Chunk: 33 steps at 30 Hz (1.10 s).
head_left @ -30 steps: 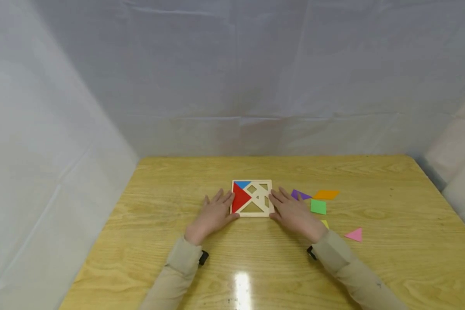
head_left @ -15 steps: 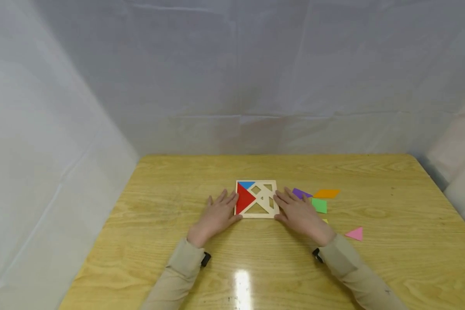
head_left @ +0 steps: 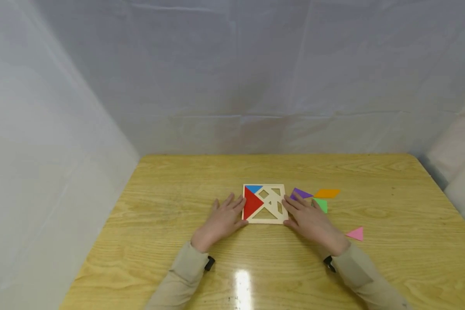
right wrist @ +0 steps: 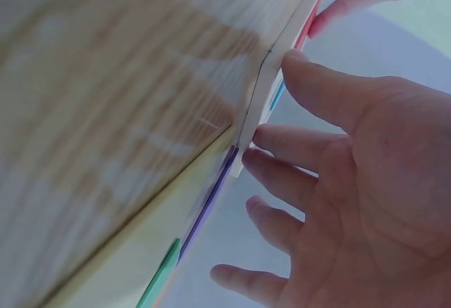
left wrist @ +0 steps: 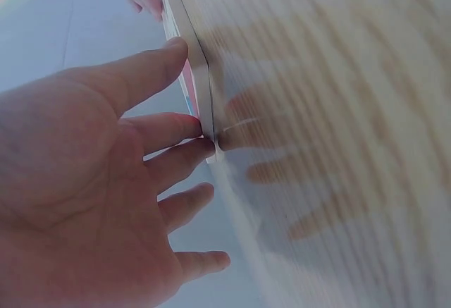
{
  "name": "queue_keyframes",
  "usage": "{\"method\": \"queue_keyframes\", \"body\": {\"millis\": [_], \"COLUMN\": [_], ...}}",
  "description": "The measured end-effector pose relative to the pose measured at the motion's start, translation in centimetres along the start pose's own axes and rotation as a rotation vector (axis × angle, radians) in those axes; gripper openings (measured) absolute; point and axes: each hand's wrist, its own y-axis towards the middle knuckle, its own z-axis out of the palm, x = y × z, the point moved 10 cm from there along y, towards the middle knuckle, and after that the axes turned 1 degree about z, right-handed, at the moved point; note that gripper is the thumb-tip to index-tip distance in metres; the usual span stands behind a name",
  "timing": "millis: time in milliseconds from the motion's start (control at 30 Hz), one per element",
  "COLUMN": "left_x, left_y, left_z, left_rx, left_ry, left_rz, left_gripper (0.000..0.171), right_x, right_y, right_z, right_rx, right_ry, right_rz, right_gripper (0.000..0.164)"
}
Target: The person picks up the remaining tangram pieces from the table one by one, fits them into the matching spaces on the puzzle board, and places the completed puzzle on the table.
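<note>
A pale wooden tangram board (head_left: 267,221) lies flat on the table between my two hands. Its left side holds a large red triangle (head_left: 252,203) and a blue triangle (head_left: 253,188); its other cut-outs show bare. My left hand (head_left: 221,219) touches the board's left edge with thumb and fingertips, fingers extended. On the opposite edge rest the fingertips of my right hand (head_left: 311,221), likewise extended. Beside that hand lie a purple piece (head_left: 301,193) and a green piece (head_left: 321,204), the green one partly covered by it. A yellow piece (right wrist: 134,230) shows only in the right wrist view.
An orange parallelogram (head_left: 327,193) lies behind the green piece, and a pink triangle (head_left: 356,234) lies farther right. Wood-grain table (head_left: 170,185) surrounds the board. Grey-white sheeting (head_left: 232,86) rises behind the table and at its sides.
The board has slid right and slightly toward me, with both hands moving along with it. The yellow piece, partly visible in the head view before, is now covered by my right hand.
</note>
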Motion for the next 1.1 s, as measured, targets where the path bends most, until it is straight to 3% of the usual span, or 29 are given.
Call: {"method": "queue_keyframes", "body": {"millis": [433, 1100], "left_x": [-1.3, -3.1], "left_y": [-0.4, -0.7], "left_z": [0.3, 1.3], "left_rx": [-0.002, -0.012], "left_ry": [-0.019, 0.045], "left_rz": [0.028, 0.045], "left_gripper": [0.067, 0.067], "right_x": [-0.5, -1.4], "right_y": [-1.4, -3.3], "right_z": [-0.4, -0.5], "right_rx": [-0.021, -0.035], "right_ry": [0.006, 0.006], "right_rz": [-0.017, -0.005], "right_gripper": [0.058, 0.060]}}
